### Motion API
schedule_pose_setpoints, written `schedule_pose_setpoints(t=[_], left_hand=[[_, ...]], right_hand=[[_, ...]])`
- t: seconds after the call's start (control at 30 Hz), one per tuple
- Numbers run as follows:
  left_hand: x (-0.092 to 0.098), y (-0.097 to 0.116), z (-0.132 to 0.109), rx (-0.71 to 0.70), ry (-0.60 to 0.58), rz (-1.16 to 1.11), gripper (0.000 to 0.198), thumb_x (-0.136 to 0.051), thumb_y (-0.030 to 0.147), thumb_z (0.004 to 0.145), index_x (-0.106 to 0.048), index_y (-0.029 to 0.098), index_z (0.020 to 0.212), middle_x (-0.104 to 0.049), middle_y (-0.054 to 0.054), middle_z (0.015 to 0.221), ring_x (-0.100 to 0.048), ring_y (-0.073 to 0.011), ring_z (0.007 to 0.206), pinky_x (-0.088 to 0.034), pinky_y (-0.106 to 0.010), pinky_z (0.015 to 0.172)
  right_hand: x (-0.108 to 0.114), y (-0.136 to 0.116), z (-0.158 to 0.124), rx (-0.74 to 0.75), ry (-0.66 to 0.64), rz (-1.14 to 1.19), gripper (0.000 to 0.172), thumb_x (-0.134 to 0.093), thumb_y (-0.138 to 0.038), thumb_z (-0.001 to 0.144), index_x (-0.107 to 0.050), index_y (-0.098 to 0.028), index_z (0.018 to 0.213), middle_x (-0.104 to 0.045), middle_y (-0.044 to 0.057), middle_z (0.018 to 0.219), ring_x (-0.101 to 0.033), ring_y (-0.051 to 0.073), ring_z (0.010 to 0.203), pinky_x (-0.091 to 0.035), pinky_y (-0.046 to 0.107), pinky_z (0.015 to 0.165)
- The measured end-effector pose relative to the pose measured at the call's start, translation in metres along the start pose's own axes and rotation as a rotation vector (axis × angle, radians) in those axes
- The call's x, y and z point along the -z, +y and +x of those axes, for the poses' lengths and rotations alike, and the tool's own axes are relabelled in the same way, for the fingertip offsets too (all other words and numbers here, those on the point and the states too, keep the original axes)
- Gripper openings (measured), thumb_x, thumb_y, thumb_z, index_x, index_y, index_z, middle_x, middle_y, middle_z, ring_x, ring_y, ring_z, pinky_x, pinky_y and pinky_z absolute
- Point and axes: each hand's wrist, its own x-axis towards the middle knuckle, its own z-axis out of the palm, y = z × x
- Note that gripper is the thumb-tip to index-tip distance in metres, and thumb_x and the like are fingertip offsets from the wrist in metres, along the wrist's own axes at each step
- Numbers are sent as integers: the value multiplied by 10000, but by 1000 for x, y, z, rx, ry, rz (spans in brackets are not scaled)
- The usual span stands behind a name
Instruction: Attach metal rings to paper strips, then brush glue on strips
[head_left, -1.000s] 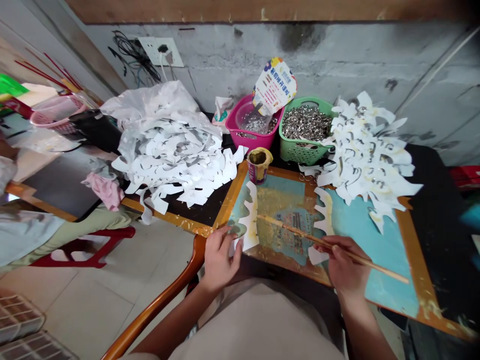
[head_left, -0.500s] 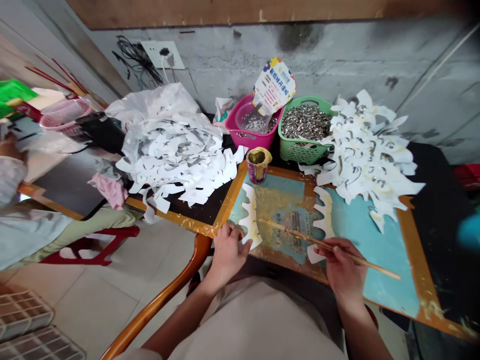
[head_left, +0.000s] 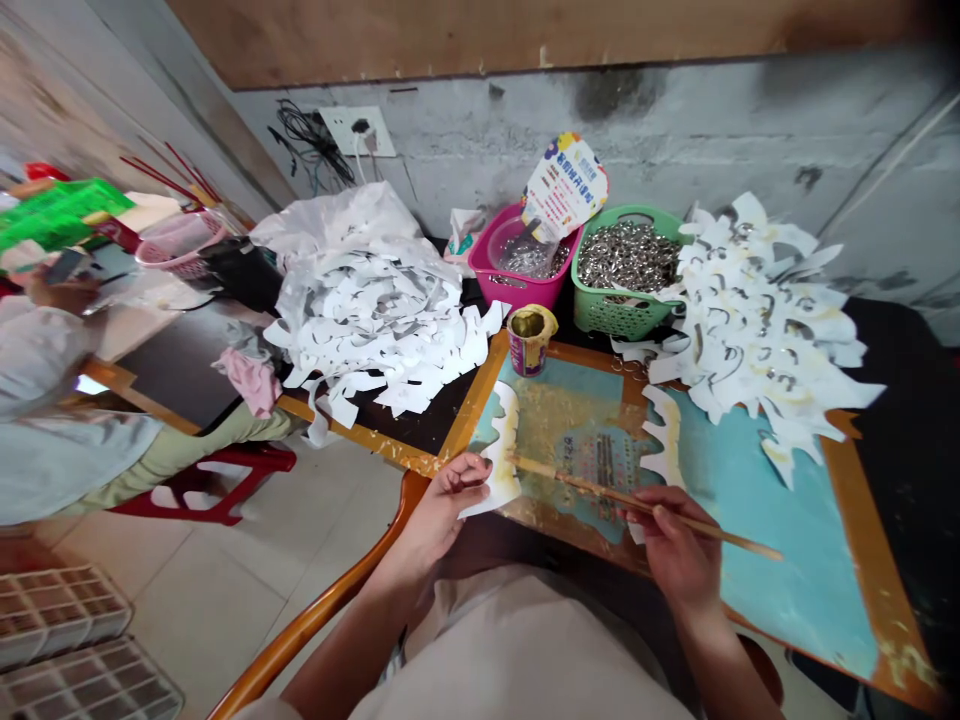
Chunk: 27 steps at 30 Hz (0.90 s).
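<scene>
My left hand pinches the near end of a white scalloped cut-out strip, its thumb on top. Yellowish smears run along the strip's right edge. My right hand is closed around a thin wooden stick, whose far tip lies by that strip's right edge. Under the stick, a second white scalloped strip rests on the board, also yellow-smeared and partly hidden by my right hand. Behind the first strip stands a small open can with yellow crust round its rim.
A heap of white cut-outs lies left, another pile right. Pink and green baskets of metal rings stand at the back. The glue-stained blue board has a brown border. A co-worker's arm is far left.
The view has swung, so everything sits farther right and lower. My left hand has closed on the strip's near end, which has shifted left. The stick stays in my right hand.
</scene>
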Motion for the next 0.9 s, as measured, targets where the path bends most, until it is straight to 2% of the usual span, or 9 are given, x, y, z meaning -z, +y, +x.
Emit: schedule_pose_setpoints(t=[0.1, 0.23, 0.43, 0.6, 0.7, 0.77, 0.9], left_hand=[[2, 2, -1, 13, -5, -51, 385, -889, 322, 605, -589, 207, 816, -636, -30, 840, -593, -166, 678, -452, -282, 625], [2, 4, -2, 8, -14, -140, 389, -882, 284, 613, -574, 211, 840, -625, -21, 808, -584, -154, 666, -464, -274, 622], [2, 11, -8, 34, -76, -223, 371, -832, 205, 671, -518, 201, 870, -631, 14, 836, -603, -108, 706, -450, -206, 669], [6, 9, -12, -6, -75, -151, 359, -811, 237, 713, -503, 209, 895, -601, 16, 832, -583, -111, 715, -433, -210, 673], [8, 7, -12, -38, -64, -87, 360, -805, 267, 715, -500, 210, 896, -542, 22, 788, -554, -117, 704, -430, -221, 665], [8, 8, -12, -47, -67, -71, 361, -805, 274, 712, -489, 209, 874, -501, 29, 764, -532, -115, 684, -427, -224, 654], [5, 11, -15, -53, -93, -123, 367, -803, 256, 722, -457, 207, 837, -470, 36, 758, -504, -102, 665, -414, -215, 640]], right_hand=[[-1, 2, 0, 29, -58, 10, 107, -694, -263, 817, -778, -205, 850, -721, 43, 820, -712, 181, 648, -619, 305, 587], [-4, 1, 4, 50, -96, -3, 102, -707, -263, 807, -783, -205, 843, -727, 49, 805, -715, 192, 619, -606, 298, 542], [-11, -5, 13, 56, -22, -6, 87, -728, -270, 795, -779, -204, 818, -744, 52, 794, -719, 191, 600, -619, 311, 545], [-14, -10, 16, 64, 21, -98, 111, -735, -298, 801, -777, -207, 849, -743, 60, 838, -732, 211, 684, -624, 323, 582], [-18, -14, 17, 151, 18, -186, 127, -709, -299, 836, -774, -221, 912, -737, 58, 876, -723, 203, 702, -624, 337, 618], [-21, -19, 19, 266, 51, -289, 138, -708, -288, 843, -770, -223, 947, -733, 65, 930, -723, 210, 736, -623, 360, 662], [-27, -29, 30, 511, 268, -377, 184, -711, -311, 851, -749, -193, 987, -716, 88, 997, -718, 229, 807, -616, 414, 732]])
